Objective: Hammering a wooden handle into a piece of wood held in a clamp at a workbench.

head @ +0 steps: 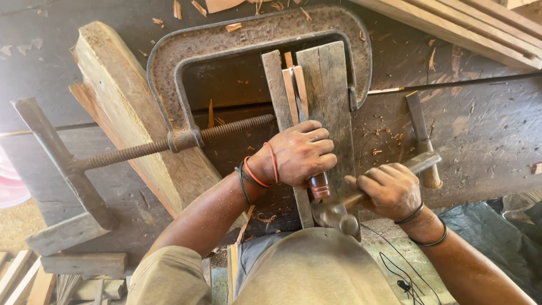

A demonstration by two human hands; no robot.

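My left hand (299,153) is wrapped around a chisel with a reddish-brown handle (319,185), its blade hidden under the fist. The chisel rests on a stack of grey boards and thin pale wood strips (293,93) held in a big rusty C-clamp (226,42). My right hand (387,189) grips a hammer's wooden handle; the steel hammer head (337,216) is right at the butt of the chisel handle. Red and black bands circle my left wrist, black bands my right.
The clamp's threaded screw (186,138) runs left to a T-shaped wooden handle (62,169). A thick pale timber block (127,107) lies beneath it. Another chisel (422,135) lies on the dark workbench at right. Planks (468,28) lean at top right; wood chips lie scattered.
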